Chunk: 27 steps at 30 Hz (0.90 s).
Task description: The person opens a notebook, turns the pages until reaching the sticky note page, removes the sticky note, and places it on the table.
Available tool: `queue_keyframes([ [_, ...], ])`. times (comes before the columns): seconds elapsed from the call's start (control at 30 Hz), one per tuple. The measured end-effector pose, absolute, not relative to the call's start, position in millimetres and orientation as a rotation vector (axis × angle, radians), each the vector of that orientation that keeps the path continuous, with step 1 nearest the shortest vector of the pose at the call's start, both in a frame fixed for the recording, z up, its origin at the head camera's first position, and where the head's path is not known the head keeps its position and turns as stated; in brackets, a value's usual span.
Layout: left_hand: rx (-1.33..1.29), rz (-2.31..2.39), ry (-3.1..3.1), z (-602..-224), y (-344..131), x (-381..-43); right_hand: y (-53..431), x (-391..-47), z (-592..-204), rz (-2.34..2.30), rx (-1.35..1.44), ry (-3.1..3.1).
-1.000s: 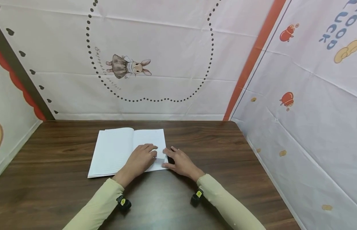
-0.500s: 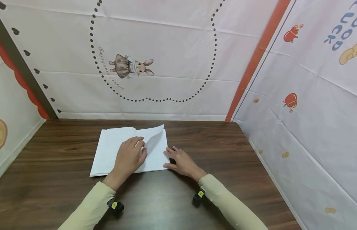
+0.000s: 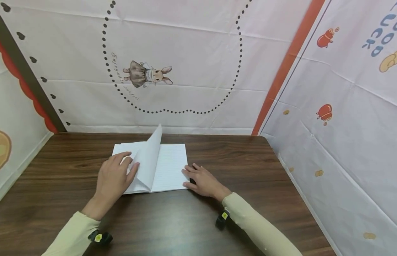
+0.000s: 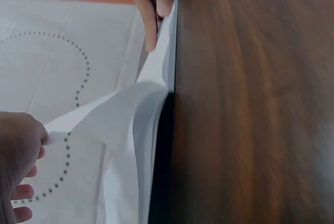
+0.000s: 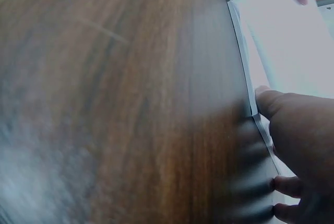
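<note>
An open notebook [image 3: 171, 167] with lined white pages lies on the table in the head view. My left hand [image 3: 113, 176] pinches the edge of one page [image 3: 150, 156], which stands raised and bent over the left half. The left wrist view shows that page [image 4: 117, 109] stretched from the thumb of the left hand [image 4: 18, 156] to the spine. My right hand [image 3: 203, 181] rests on the right edge of the notebook, thumb and fingertips on the page. In the right wrist view the thumb of the right hand [image 5: 302, 135] lies on the notebook's near corner.
The notebook lies on a dark wood-grain table [image 3: 172, 220]. A white printed cloth [image 3: 198, 53] hangs behind the table's far edge, with more cloth at both sides. Small black wrist cameras sit on both sleeves.
My left hand has moved left, lifting the page from the right side and carrying it across the spine. My right hand has stayed at the right edge.
</note>
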<state>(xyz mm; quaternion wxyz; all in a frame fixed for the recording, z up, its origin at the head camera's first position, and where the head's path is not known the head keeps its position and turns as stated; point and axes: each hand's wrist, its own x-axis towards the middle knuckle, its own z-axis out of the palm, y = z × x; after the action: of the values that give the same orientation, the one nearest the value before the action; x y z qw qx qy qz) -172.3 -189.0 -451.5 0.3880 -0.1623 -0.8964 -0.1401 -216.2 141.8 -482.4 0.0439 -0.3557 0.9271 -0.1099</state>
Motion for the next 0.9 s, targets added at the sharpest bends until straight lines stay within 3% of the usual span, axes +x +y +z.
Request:
queue_keyframes([
  [0.4,-0.304,-0.325,-2.386,-471,-229,-147,143,-217,-487,-0.357,-1.098,2.851],
  [0.9,-0.258,-0.305,-2.590,-494,-236,-144,143,-216,-486,-0.388,-1.060,2.842],
])
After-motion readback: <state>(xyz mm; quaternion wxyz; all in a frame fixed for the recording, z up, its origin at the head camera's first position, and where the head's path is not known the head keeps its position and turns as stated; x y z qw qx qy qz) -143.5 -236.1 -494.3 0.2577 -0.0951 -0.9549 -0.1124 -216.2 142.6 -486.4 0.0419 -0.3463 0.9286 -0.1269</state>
